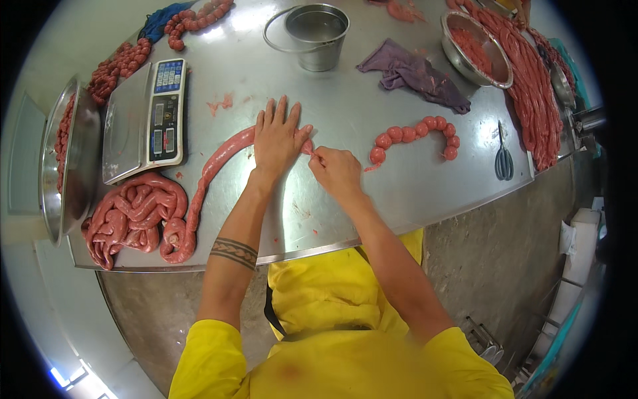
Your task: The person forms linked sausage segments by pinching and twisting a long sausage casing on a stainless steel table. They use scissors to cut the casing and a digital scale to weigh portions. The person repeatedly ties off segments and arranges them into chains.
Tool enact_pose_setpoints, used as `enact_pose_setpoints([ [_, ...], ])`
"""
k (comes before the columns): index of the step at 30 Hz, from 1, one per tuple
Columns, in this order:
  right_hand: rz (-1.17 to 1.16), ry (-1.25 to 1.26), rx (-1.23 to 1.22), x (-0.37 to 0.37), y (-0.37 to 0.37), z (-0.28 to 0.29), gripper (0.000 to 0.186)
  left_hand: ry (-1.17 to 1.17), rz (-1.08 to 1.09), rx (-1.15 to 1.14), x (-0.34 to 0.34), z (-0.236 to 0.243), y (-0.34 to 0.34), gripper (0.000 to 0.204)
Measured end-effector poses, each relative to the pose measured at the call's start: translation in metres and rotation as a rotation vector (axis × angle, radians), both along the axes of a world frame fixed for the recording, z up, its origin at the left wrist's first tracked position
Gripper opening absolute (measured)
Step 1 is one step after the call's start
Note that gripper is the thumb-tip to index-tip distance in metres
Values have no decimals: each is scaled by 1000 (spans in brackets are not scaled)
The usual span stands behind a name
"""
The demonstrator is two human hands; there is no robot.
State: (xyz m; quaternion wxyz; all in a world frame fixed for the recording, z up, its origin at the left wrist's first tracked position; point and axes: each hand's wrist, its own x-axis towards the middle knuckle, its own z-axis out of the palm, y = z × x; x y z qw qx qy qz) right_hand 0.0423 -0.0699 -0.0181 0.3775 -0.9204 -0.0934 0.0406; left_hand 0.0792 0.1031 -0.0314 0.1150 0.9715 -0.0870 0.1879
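A long filled sausage (pixel 222 154) curves over the steel table, running back to a coiled heap of sausage (pixel 136 209) at the near left. My left hand (pixel 276 139) lies flat across the sausage near its end, fingers stretched out. Just right of it, my right hand (pixel 335 171) is closed, its fingers pinching the thin casing end of that sausage. A short string of round sausage links (pixel 415 133) lies curved to the right, apart from both hands.
A digital scale (pixel 149 120) and a large steel bowl (pixel 73 159) of meat stand left. Behind are a metal bucket (pixel 319 40) and a purple cloth (pixel 419 73). Scissors (pixel 504 159), a mince bowl (pixel 478 53) and long sausages (pixel 525 86) lie right. Another person's hand (pixel 523 12) shows far right.
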Motion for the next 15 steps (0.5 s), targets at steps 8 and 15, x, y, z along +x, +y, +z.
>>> enact_pose_setpoints([
  [8,67,50,-22,-50,-71,66,22,98,-27,-87,-2,2,5,57],
  [15,-27,-145,-425,-129,-209,63,20,-2,-149,-487,-12,34,-62,46],
])
